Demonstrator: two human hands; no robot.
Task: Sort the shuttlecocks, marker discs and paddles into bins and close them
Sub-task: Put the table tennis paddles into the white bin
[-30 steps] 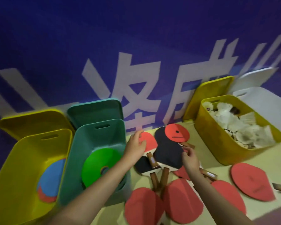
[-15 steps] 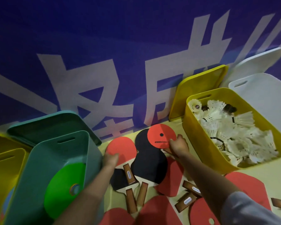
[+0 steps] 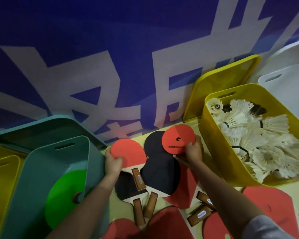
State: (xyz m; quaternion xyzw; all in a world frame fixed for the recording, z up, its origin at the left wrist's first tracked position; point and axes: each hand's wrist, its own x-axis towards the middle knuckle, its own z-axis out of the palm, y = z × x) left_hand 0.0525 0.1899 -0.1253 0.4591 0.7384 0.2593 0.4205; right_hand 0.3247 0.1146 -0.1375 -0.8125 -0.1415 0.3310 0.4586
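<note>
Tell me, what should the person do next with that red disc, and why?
Probably lift the red disc off the paddles and carry it left to the teal bin. The right hand already pinches its edge, and the teal bin holds a green disc, so discs seem to go there. The yellow bin holds shuttlecocks only.

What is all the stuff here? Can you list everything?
Shuttlecocks: many, white, piled in the yellow bin at right.
Yellow lid: one, leaning on the wall behind that bin.
White bin: one, far right.
Teal bin: one, left, holding a green disc.
Teal lid: one, behind it.
Red disc: one, held up.
Paddles: several, red and black, piled on the table.
Banner: blue, white characters.
Left hand: grips a red paddle.
Right hand: pinches the red disc.
</note>
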